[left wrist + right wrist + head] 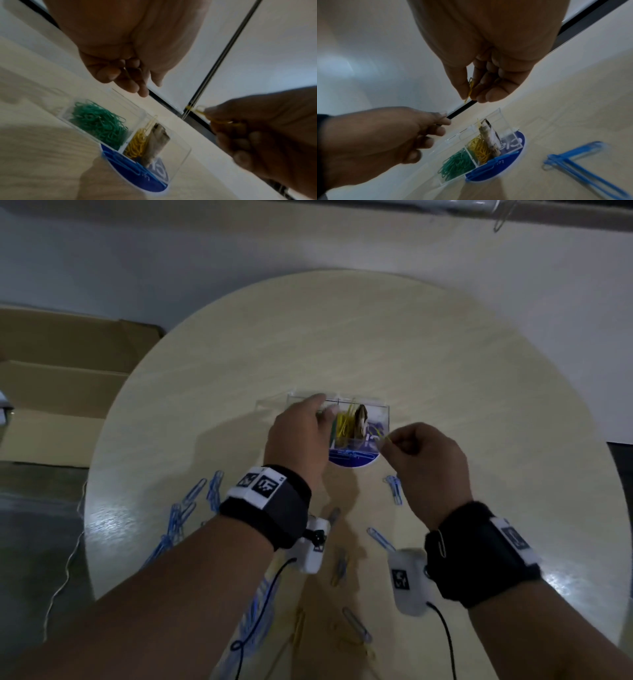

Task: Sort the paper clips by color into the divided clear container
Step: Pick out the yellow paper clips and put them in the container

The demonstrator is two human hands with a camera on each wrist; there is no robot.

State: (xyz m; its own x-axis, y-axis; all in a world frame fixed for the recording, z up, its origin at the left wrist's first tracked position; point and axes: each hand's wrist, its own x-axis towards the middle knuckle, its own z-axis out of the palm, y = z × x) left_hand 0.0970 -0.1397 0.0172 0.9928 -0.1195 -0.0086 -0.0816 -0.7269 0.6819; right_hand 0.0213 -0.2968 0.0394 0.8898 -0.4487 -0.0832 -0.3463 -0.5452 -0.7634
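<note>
The divided clear container [376,402] stands mid-table on a blue round disc [352,463]. Its compartments hold green clips [99,121], yellow clips [135,146] and a grey-brown wedge [156,142]. My right hand [387,441] pinches a yellow clip [471,88] between thumb and forefinger, just right of and above the container [498,112]. Over the container's left side hovers my left hand [322,409]. In the left wrist view its curled fingers [133,81] hold a thin paper clip [127,72]; the clip's colour is unclear.
Several blue clips [191,501] lie loose on the round wooden table at the left, a few more [394,487] lie below my right hand, and yellow ones [346,642] lie near the front edge. An open cardboard box [61,371] sits on the floor at the left.
</note>
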